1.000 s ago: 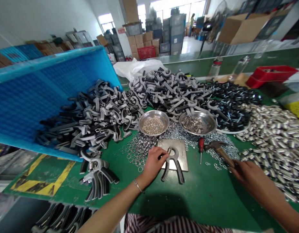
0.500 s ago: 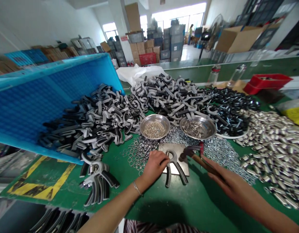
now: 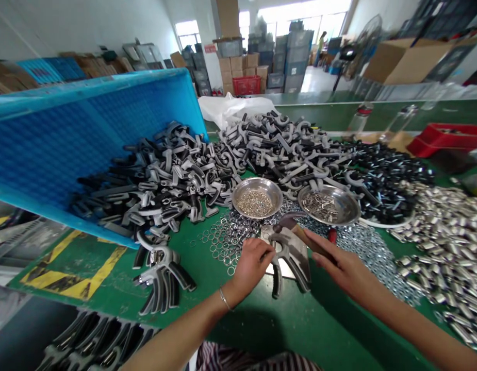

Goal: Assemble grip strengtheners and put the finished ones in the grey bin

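A plier-shaped tool with a curved grey jaw and two black-and-grey handles lies on a small metal plate, handles spread towards me. My left hand is closed in a pinch at the left side of its jaw; whether a small part is between the fingertips is hidden. My right hand grips the wooden handle of a hammer, its dark head above the far end of the tool. Loose metal rings lie beyond my left hand, and a red handle just beyond my right.
Two metal bowls of small parts stand behind the plate. Beyond are heaped grey-black handles and a tipped blue crate. Silvery cylinders spread at right. Several similar tools are grouped at left.
The hammer head has moved up and left relative to the tool, from beside its jaw to above it. My left hand keeps its place at the jaw. The whole view has shifted slightly.
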Available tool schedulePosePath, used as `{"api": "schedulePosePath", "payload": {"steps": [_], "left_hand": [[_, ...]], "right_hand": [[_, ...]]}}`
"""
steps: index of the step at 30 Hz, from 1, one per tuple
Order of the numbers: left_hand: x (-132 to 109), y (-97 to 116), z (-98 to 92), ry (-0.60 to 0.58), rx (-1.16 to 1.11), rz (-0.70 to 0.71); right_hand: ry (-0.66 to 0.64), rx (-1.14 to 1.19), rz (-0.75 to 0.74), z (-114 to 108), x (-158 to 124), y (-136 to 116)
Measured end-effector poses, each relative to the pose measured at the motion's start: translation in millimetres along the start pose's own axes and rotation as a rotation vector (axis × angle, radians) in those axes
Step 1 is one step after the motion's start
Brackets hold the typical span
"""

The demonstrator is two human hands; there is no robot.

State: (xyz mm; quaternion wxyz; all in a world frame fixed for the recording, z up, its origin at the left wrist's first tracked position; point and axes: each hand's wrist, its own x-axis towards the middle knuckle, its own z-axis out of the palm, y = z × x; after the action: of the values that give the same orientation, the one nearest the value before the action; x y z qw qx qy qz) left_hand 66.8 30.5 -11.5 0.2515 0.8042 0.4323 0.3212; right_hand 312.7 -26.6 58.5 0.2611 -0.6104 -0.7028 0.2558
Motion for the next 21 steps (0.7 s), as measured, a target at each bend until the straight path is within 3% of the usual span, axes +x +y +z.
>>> {"api": "schedulePosePath", "payload": {"steps": [3,6,8,13,21], "left_hand": [[3,3,-1.7,0.053,-0.151,-0.120],[2,5,2.3,0.051,-0.147,-0.127],[-1,5,7.7,0.036,-0.115,-0.109],[-3,1,14.8,0.008,-0.109,-0.077],[3,3,0.3,-0.118,0.106,0.053]], "right_hand": [[-0.008,0.319,0.221,9,-24,-3],[0.016,0.642,0.461,32,-51,-9],[0.058,0.791,0.541,48,-63,-12],[0.118,0.914,0.558,69,-70,-14],[0.123,0.875,0.581,64,-87,-2]]}}
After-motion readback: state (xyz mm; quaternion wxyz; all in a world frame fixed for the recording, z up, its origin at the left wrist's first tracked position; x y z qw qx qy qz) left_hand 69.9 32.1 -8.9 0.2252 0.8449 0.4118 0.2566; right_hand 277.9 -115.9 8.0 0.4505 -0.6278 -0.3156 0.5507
